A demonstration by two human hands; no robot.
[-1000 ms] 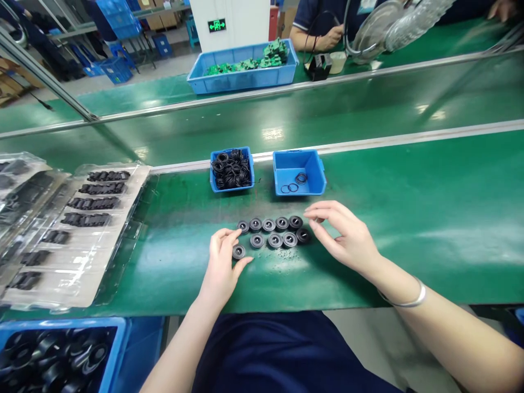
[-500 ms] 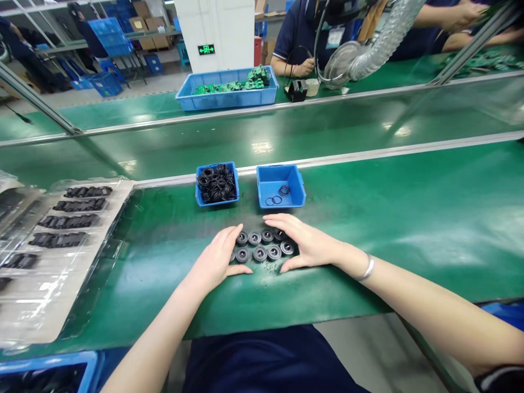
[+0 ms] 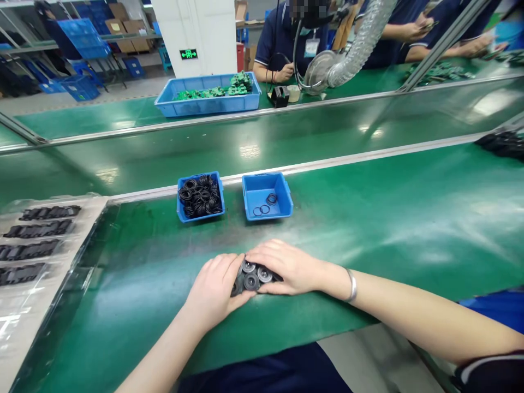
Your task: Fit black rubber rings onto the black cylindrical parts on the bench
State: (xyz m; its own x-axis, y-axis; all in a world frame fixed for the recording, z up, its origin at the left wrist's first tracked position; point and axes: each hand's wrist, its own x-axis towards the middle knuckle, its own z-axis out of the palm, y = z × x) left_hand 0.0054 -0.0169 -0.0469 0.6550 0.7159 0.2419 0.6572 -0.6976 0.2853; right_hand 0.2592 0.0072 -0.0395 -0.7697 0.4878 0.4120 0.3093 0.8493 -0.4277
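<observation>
Between my two hands, several round black parts with ringed faces [image 3: 251,281] are squeezed together in a tight cluster. My left hand [image 3: 216,286] curls round the cluster's left side, thumb at the near edge. From the right, my right hand [image 3: 284,267] wraps over the other side, fingers along the far edge and thumb in front. The palms and fingers hide part of the cluster. Beyond the hands stand a blue bin heaped with black rubber rings [image 3: 200,196] and a second blue bin [image 3: 268,212] with a few thin rings inside.
Clear plastic trays [image 3: 88,218] with rows of black parts lie at the left. Across the metal rail, a long blue bin [image 3: 208,106] holds green circuit boards. Co-workers sit at the far bench beside a silver duct [image 3: 356,54]. Dark items [image 3: 501,144] lie at far right.
My hands have closed in from both sides, and the parts, earlier spread in two rows, are now bunched together. The camera view has shifted, so the bins appear lower and further left.
</observation>
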